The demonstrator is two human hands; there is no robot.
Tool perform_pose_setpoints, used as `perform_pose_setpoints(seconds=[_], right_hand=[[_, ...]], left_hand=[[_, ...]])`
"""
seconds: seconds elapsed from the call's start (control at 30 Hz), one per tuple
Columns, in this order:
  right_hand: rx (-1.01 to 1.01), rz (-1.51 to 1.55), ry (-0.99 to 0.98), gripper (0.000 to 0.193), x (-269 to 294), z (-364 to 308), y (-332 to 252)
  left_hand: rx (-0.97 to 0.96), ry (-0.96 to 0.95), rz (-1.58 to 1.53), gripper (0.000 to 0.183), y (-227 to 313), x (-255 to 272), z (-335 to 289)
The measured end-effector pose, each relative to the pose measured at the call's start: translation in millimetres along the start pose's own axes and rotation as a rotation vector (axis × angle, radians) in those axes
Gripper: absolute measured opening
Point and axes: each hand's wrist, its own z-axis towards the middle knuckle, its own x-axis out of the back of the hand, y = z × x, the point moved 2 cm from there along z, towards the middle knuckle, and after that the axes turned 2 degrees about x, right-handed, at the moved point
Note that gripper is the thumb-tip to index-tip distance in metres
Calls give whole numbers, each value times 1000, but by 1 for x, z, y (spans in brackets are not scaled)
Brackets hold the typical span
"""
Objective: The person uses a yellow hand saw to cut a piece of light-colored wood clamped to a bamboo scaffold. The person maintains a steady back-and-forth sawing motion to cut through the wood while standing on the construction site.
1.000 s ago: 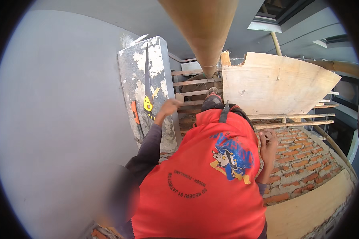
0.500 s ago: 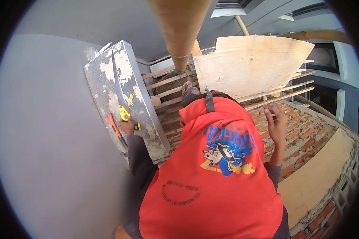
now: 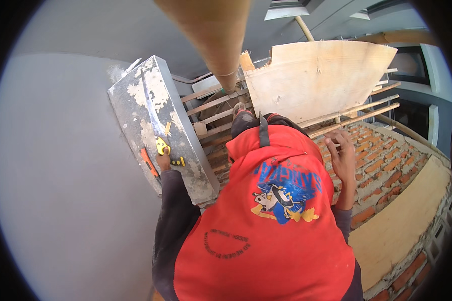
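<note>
My left hand point(image 3: 163, 161) is closed round the yellow and black handle of a handsaw point(image 3: 161, 145). The saw's long blade, smeared by motion, points away over the top of a paint-flecked grey concrete ledge point(image 3: 186, 173). Small strips of wood point(image 3: 167, 128) lie beside the blade. Left of the hand, an orange tool with a dark end point(image 3: 148, 161) rests on the ledge; its kind is unclear. My right hand point(image 3: 342, 153) hangs in the air at my right side, fingers loosely bent and apart, holding nothing.
A thick round pole point(image 3: 211, 40) rises ahead of me. Beyond my legs stands a pale plywood sheet point(image 3: 316, 80), with wooden slats point(image 3: 354, 120) below it. Brickwork point(image 3: 381, 160) and another board point(image 3: 412, 220) lie to the right; a grey wall point(image 3: 75, 175) borders the left.
The view has shifted slightly. The saw has moved a little in my left hand's grip, and its blade now looks blurred. My right hand has tilted slightly, still empty.
</note>
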Motion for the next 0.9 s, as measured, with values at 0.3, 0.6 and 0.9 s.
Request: perform_pose_setpoints(seconds=[0.3,0.6,0.9], right_hand=[[-62,33,30,15,0,-6,12],[267,156,28,13,-8,39,-48],[350,214,-185,17,-13,33,-81]], left_hand=[[177,-526,-678,18,86,27,-63],[185,-483,-829,17,288,59,-232],[313,-739,-834,30,385,69,-345]])
